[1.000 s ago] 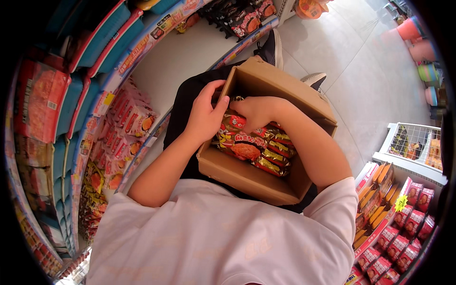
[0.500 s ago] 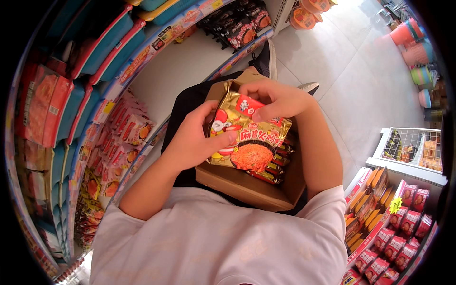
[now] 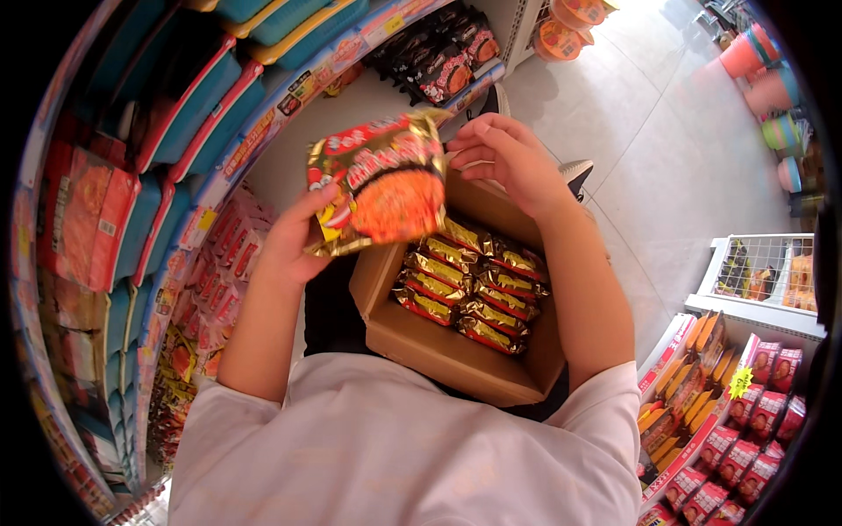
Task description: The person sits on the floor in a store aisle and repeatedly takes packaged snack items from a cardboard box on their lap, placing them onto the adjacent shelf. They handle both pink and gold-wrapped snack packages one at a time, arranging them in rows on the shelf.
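Observation:
My left hand [image 3: 294, 241] grips a stack of red and gold noodle packets [image 3: 381, 184] by its lower left edge and holds it up over the left side of an open cardboard box [image 3: 412, 346]. My right hand [image 3: 509, 158] hovers beside the packets' right edge, fingers curled, touching or nearly touching them. Inside the box stand several more gold-edged noodle packets [image 3: 469, 285] in rows. The box rests against my body between my forearms.
Shelves [image 3: 254, 131] on my left carry red packets, blue and teal tubs and dark packets higher up. A low rack [image 3: 728, 412] of red packets stands at the lower right, a white wire basket [image 3: 763, 272] beyond it. Tiled floor [image 3: 649, 149] lies ahead.
Both hands were down in the box a second ago. The left hand has since lifted the packets out and up toward the shelves, and the right hand has come off them to the side.

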`<move>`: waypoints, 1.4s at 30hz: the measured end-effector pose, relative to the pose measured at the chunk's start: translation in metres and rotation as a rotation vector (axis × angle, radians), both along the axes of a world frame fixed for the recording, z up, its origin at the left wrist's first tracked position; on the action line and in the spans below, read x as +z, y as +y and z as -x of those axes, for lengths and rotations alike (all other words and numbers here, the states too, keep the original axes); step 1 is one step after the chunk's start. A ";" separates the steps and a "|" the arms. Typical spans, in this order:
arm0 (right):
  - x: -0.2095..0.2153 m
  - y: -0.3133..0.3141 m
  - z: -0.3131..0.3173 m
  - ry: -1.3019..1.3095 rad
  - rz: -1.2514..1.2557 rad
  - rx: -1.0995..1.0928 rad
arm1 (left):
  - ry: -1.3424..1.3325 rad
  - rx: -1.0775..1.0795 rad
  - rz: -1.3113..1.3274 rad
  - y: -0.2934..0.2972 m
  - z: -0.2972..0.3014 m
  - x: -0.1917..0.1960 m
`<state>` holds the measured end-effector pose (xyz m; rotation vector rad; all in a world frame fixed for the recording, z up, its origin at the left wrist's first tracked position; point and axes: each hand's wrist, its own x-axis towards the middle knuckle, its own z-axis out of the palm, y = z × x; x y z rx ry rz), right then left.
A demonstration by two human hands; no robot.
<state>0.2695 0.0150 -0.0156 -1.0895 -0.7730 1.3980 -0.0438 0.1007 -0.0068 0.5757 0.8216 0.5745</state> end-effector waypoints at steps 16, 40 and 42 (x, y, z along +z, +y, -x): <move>-0.032 0.003 0.029 -1.661 -0.222 0.077 | 0.153 0.283 -0.202 0.221 -0.054 -0.197; -0.029 0.026 0.020 -1.647 -0.169 0.283 | 0.991 0.470 -0.794 0.346 -0.084 -0.299; -0.029 0.026 0.020 -1.652 -0.167 0.280 | 1.115 0.461 -0.759 0.356 -0.082 -0.306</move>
